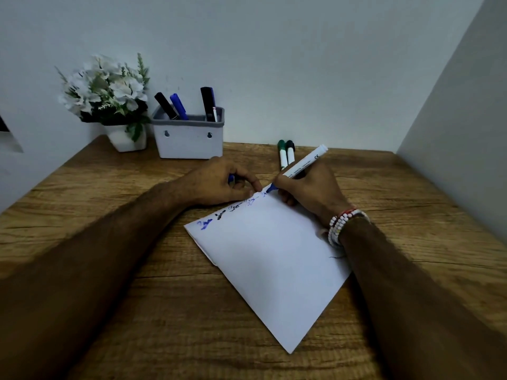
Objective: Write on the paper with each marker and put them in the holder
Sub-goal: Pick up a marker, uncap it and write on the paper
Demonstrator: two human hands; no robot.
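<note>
Writing in progress rn: right hand (307,190) grips the blue marker (301,164), thumb + fingers wrapped round the white barrel. The uncapped blue tip is down on the paper (269,256) at its far corner, and the back end tilts up and away to the right.

Paper lies diagonal on the wooden table (82,215), w/ blue and black scribbles (233,212) running along its far-left edge.

Left hand (222,182) sits at that same edge, just left of the tip. Its fingers are curled in around a small blue bit (231,179). Looks like a cap, but most of it is hidden so can't say for sure. Fingertips are right at the paper's edge.

Holder (188,135) is white w/ a grey rim, at the back against the wall, well apart from the paper. Inside it:
- a black marker (164,105) and a blue-capped marker (179,106) leaning left
- a second black marker (207,104) upright on the right side, w/ a thin pen (214,113) beside it

Green marker (282,154) and dark-capped marker (290,153) lie side by side on the table behind the right hand, touching. Their caps point toward the wall and their lower ends are hidden by the hand.

Flower pot (109,91) w/ white flowers stands just left of the holder. Bead bracelets (343,226) on the right wrist.
</note>
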